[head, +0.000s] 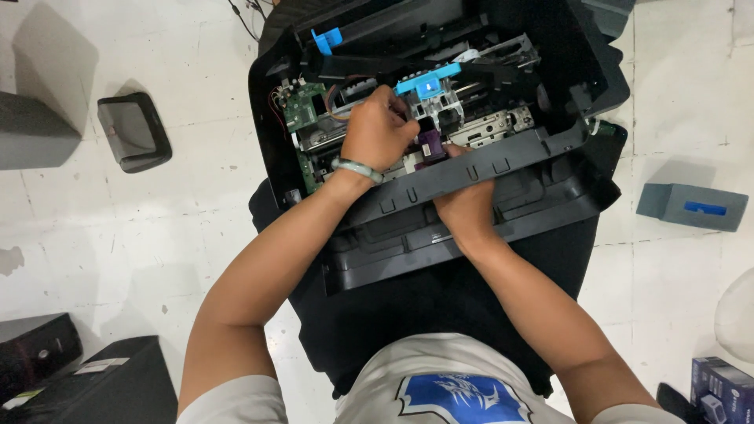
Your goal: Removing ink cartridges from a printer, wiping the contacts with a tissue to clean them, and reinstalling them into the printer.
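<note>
An opened black printer (pixel 440 196) rests across the person's lap, its top cover off and the works bare. In the middle of the works sits a cartridge carriage (pixel 433 98) with a light-blue latch on top and a purple cartridge (pixel 430 145) just below it. The left hand (pixel 377 129) reaches in from the printer's left side, fingers curled close together and pressed against the carriage beside the purple cartridge; whether they pinch anything cannot be told, since the knuckles hide the fingertips. A pale green bangle (pixel 357 168) circles that wrist. The right hand (pixel 465 200) lies over the printer's front edge, its fingers tucked behind the long grey front panel (pixel 479 169), gripping it near the cartridge. A green circuit board (pixel 302 106) shows at the printer's left edge. On the white floor lie a small dark tray (pixel 133 132) to the left and a grey part with a blue inset (pixel 691 206) to the right.
</note>
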